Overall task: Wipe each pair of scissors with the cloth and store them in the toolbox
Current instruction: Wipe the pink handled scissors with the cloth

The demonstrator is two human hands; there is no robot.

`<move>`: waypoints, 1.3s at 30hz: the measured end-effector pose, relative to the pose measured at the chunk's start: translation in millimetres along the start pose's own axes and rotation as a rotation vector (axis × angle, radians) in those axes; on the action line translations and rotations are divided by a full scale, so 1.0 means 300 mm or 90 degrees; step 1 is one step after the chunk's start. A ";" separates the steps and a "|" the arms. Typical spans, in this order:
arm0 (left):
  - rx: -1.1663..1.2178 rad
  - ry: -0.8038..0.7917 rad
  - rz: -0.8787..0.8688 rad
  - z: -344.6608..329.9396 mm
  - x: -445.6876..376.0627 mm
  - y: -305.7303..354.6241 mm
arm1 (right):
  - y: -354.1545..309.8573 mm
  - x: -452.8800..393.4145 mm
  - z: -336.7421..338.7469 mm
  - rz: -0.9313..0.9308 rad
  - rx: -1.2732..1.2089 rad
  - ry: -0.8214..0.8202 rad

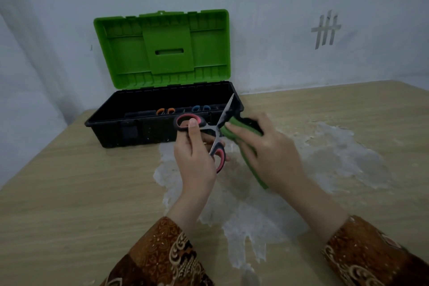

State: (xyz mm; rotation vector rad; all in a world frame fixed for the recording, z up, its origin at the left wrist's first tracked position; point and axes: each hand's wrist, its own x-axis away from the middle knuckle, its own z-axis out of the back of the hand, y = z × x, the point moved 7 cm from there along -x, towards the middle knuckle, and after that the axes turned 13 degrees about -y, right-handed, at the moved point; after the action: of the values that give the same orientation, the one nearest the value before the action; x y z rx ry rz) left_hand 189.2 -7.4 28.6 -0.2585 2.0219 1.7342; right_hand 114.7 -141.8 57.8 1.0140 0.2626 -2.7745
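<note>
The fingers [193, 126] of the left hand [196, 160] curl round the pink-and-black handles of the scissors [214, 133], thumb through the upper loop, holding them open above the counter [69, 193] just in front of the toolbox [111, 123]. The right hand [267, 146] has its fingers clamped on a folded green cloth [228, 131], pinching it round one blade near the pivot, while the other blade points up toward the box's rim. To wipe well, I judge the cloth should be drawn from pivot to tip along the blade's flat, never against the edge, with the left grip steady so the blades don't snap together. The toolbox stands open, green lid [162, 49] upright, with orange-handled scissors [165, 111] and blue-handled scissors [201, 108] already inside.
</note>
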 end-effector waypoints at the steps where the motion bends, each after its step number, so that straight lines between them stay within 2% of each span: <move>1: 0.005 0.000 0.001 0.000 0.001 0.002 | -0.010 -0.002 -0.021 -0.005 0.005 -0.019; 6: 0.068 -0.012 0.014 -0.002 0.000 0.032 | 0.054 0.002 -0.012 -0.074 0.031 0.011; 11: 0.059 0.007 0.038 0.006 -0.001 0.007 | 0.171 0.026 0.001 -0.178 0.027 -0.013; 13: 0.043 0.011 0.052 0.013 -0.005 -0.006 | 0.202 0.028 0.029 -0.204 0.012 0.013; 15: 0.029 0.010 0.046 0.015 -0.007 -0.010 | 0.171 0.020 0.056 -0.159 -0.013 0.052; 17: 0.007 0.003 0.030 0.007 -0.003 -0.016 | 0.087 0.010 0.050 -0.066 -0.027 0.066; 20: 0.017 0.008 0.024 -0.004 0.006 -0.022 | 0.001 0.002 -0.025 0.010 -0.003 0.001; 22: 0.046 0.006 0.044 -0.008 0.006 -0.021 | 0.016 -0.001 -0.046 0.000 0.000 -0.018; 25: 0.070 0.000 0.056 -0.006 0.001 -0.013 | 0.068 0.006 -0.028 -0.025 -0.004 0.009; 31: 0.060 0.003 0.051 0.005 0.001 -0.005 | 0.175 0.017 -0.029 -0.130 0.030 -0.024; 33: 0.049 0.004 0.053 0.010 -0.002 -0.012 | 0.202 0.023 -0.009 -0.153 0.034 -0.006; 36: 0.024 0.001 0.040 0.009 -0.002 -0.019 | 0.172 0.021 0.040 -0.111 -0.004 0.062; 39: 0.000 -0.012 0.044 -0.009 0.003 -0.021 | 0.040 0.016 0.043 0.029 -0.045 0.071</move>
State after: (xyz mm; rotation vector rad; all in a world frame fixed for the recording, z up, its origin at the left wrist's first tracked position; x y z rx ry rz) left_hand 190.4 -10.9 22.9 -0.1727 2.0403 1.7708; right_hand 105.7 -156.9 63.1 1.1451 0.3448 -2.6520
